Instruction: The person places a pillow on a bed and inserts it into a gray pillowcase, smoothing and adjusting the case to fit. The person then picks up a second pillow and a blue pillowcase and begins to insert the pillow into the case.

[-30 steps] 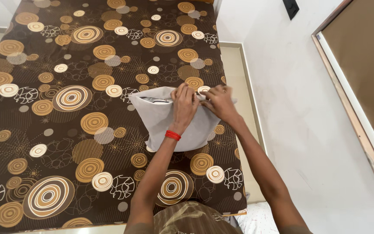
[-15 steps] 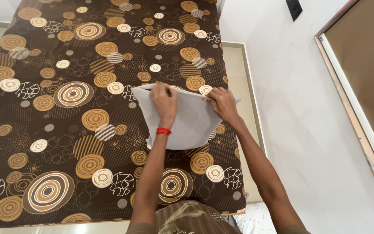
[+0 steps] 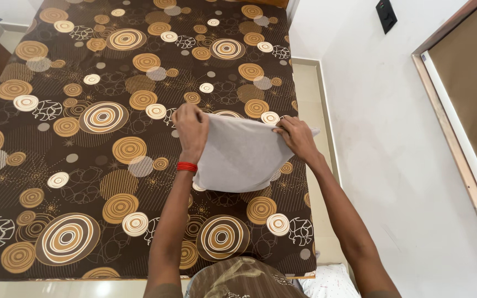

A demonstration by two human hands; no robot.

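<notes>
— Where is the cloth?

— The grey cloth [image 3: 241, 157] lies on the bed [image 3: 84, 165], toward its right edge, at about 3 o'clock from the bed's middle. Its far edge is pulled taut between the two hands; its near end rests rounded on the cover.

— And the hands?

— The left hand [image 3: 191, 129] is closed on the cloth's far left corner, at 10 o'clock from the cloth's middle. A red band [image 3: 186, 166] sits on that wrist. The right hand [image 3: 296, 138] pinches the far right corner, at 2 o'clock, just by the bed's edge.

— What lies around?

— The bed's cover is brown with orange and cream rings. At 3 o'clock a strip of floor [image 3: 313, 110] runs beside a white wall [image 3: 393, 165], with a dark switch [image 3: 386, 15] at 1 o'clock.
</notes>
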